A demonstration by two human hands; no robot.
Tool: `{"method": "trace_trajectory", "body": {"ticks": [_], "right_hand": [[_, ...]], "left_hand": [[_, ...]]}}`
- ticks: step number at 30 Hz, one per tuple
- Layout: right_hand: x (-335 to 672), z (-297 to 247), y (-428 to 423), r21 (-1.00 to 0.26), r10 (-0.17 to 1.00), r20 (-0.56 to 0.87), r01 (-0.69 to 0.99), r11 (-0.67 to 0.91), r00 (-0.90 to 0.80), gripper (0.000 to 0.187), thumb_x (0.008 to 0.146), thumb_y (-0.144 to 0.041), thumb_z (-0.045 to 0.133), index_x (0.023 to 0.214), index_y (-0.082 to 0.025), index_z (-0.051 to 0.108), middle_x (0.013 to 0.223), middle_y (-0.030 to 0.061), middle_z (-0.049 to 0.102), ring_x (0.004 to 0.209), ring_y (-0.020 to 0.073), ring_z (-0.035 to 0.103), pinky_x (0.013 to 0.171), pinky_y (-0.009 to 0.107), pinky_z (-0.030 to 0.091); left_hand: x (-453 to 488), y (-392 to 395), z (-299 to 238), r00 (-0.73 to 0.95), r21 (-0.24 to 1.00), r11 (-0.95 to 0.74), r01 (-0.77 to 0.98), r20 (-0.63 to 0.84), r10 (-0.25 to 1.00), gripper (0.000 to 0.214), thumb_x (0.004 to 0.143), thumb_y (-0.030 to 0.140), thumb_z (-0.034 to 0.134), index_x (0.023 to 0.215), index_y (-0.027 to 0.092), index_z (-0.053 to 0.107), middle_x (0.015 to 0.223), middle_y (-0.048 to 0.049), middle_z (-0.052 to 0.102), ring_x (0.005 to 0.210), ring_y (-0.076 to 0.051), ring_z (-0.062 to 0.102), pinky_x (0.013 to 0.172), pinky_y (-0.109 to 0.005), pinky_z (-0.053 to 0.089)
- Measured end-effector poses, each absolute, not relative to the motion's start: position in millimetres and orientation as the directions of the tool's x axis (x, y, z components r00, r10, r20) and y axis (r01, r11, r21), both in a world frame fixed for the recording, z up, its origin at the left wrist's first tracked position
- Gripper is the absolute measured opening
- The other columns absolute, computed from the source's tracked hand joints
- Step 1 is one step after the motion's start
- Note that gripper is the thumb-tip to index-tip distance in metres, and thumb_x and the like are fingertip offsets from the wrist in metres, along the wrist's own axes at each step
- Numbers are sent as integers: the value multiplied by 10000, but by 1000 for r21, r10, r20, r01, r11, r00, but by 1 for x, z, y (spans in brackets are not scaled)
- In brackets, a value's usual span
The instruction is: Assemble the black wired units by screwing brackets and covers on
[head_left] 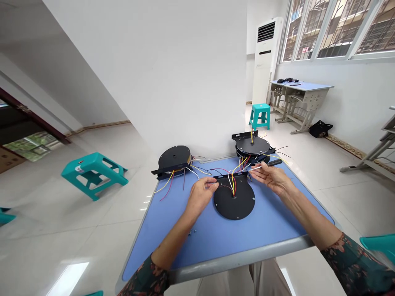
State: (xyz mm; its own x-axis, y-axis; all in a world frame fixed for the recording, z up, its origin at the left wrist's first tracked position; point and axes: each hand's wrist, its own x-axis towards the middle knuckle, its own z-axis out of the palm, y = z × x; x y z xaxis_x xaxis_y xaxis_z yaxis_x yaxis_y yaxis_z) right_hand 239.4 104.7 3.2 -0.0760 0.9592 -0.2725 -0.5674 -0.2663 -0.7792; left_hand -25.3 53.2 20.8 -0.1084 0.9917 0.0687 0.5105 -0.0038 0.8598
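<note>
A round black metal plate (234,201) with a bracket and red, yellow and white wires lies in the middle of the blue table (216,238). My left hand (200,195) rests at the plate's left edge, fingers curled and pinching something small I cannot make out by the bracket. My right hand (271,176) hovers at the plate's upper right and holds a screwdriver (267,164) with a black handle, its tip pointing left toward the bracket.
A black disc unit with wires (174,160) sits at the table's far left, a stack of black plates (253,148) at the far right. Small screws (193,232) lie near my left wrist. Teal stools (92,170) (260,115) stand on the floor; desks line the window wall.
</note>
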Motion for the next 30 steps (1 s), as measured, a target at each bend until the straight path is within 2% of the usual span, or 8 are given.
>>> {"method": "trace_trajectory", "body": {"ticks": [4, 7, 10, 14, 17, 23, 27, 30], "right_hand": [[235, -12, 107, -780, 951, -270, -544, -309, -152, 137, 885, -278, 742, 837, -151, 722, 897, 115, 798, 863, 228, 771, 986, 446, 584], [236, -15, 101, -786, 946, -250, -527, -322, -205, 175, 835, -313, 797, 855, -151, 735, 938, 123, 796, 907, 239, 766, 1003, 452, 571], [240, -12, 98, -798, 947, -234, -513, -317, -221, 203, 808, -324, 823, 870, -147, 743, 970, 129, 793, 917, 241, 763, 993, 439, 573], [244, -5, 96, -822, 953, -228, -484, -299, -202, 253, 789, -366, 836, 878, -144, 754, 975, 128, 792, 906, 243, 762, 963, 438, 584], [243, -3, 94, -832, 953, -220, -469, -296, -210, 270, 770, -383, 849, 876, -151, 761, 970, 118, 793, 890, 242, 763, 967, 450, 581], [243, -2, 93, -843, 959, -209, -462, -276, -191, 254, 780, -357, 843, 870, -139, 747, 946, 129, 790, 870, 253, 765, 988, 474, 561], [243, -1, 93, -858, 959, -201, -436, -270, -198, 237, 809, -358, 817, 867, -142, 741, 932, 134, 786, 861, 252, 763, 983, 474, 561], [243, 0, 93, -865, 958, -207, -420, -274, -198, 229, 819, -357, 808, 860, -143, 739, 913, 126, 785, 861, 253, 762, 971, 471, 565]], "left_hand": [[-32, 57, 8, -184, 876, 56, 479, 38, 982, 230, 763, 283, 685, 964, 172, 677, 1005, -90, 751, 889, -225, 716, 801, -360, 574], [-32, 54, 5, -290, 827, -49, 560, 251, 924, 201, 780, 280, 666, 955, 180, 662, 975, -79, 719, 828, -210, 687, 797, -370, 559], [-30, 46, 3, -235, 739, -183, 649, 423, 875, 150, 869, 337, 598, 819, 204, 648, 825, -33, 679, 745, -184, 653, 753, -337, 533], [-27, 41, -8, -95, 646, -150, 749, 329, 940, 208, 874, 298, 572, 695, 208, 628, 673, -10, 637, 627, -173, 603, 660, -318, 496], [-27, 45, -13, -144, 684, -63, 727, 242, 960, 97, 826, 248, 607, 866, 189, 673, 805, -38, 700, 693, -181, 650, 685, -321, 528], [-32, 52, -8, -121, 792, 58, 608, 20, 992, 342, 821, 257, 645, 1143, 143, 643, 909, -54, 731, 704, -167, 686, 688, -303, 561], [-34, 48, -12, -78, 763, 20, 647, 40, 996, 334, 814, 294, 708, 1107, 165, 614, 928, -47, 718, 705, -158, 678, 677, -296, 561], [-31, 40, -14, 6, 610, -154, 777, 238, 971, 281, 830, 348, 746, 1007, 179, 608, 930, -51, 686, 724, -172, 660, 710, -322, 562]]}}
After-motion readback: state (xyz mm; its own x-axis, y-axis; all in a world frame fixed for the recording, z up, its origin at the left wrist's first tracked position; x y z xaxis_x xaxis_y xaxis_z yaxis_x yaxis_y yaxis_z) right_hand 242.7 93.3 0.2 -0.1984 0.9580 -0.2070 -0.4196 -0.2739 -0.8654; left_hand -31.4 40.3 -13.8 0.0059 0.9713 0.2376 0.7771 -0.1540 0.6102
